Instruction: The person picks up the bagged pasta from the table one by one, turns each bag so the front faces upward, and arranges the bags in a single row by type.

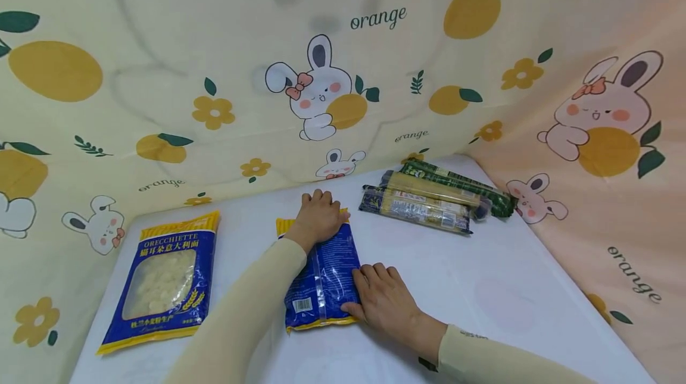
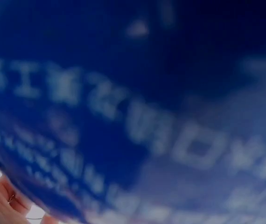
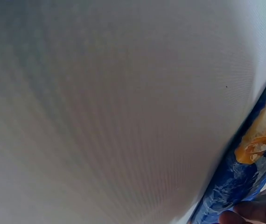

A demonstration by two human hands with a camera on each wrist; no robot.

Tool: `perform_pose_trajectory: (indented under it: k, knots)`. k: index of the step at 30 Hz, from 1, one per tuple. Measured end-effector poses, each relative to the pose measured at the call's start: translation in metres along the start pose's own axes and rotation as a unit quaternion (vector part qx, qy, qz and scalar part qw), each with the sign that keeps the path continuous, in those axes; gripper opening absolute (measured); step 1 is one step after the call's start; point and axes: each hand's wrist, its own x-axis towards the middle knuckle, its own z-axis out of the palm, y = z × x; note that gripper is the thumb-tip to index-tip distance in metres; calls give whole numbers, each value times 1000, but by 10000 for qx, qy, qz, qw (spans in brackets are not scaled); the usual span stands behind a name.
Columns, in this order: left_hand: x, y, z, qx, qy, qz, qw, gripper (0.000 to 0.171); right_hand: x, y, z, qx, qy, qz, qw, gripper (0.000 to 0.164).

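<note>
Two hands [image 1: 318,217] [image 1: 388,302] on blue bag [image 1: 331,271], top and right side.

Blue bag [image 1: 331,283]: top edge partly hidden by left hand [image 1: 316,218], fine print [image 1: 339,260] too small to read. Left-wrist lettering [image 2: 144,123] blurred; right-wrist view crops the bag at right.
</note>
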Motion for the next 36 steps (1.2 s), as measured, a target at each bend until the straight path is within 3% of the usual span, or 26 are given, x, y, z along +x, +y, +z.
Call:
perform_pose_trajectory:
  k: [7, 12, 17, 23, 30, 36]
  knots:
    - [-6, 1, 6, -59, -123, -58, 9999, 55, -1, -5, 1, 103, 126, -59, 9998, 68]
    - [-12, -3, 10, -49, 48, -39, 10000, 49, -2, -10, 4, 108, 154, -96, 9998, 67]
    - [-22, -12, 8, -57, 665, 32, 9978, 44, -3, -12, 6, 170, 230, 9, 9996, 65]
    - [-34, -26, -1, -378, 1488, -85, 9881, 40, -2, -7, 8, 301, 326, 258, 9987, 64]
    - [-40, -33, -18, -542, 1960, 64, 9791, 37, 3, 1, 2, 470, 327, 402, 9975, 58]
    - [-43, -36, -25, -592, 2485, 381, 9661, 35, 0, 12, -1, 189, 770, 443, 9959, 45]
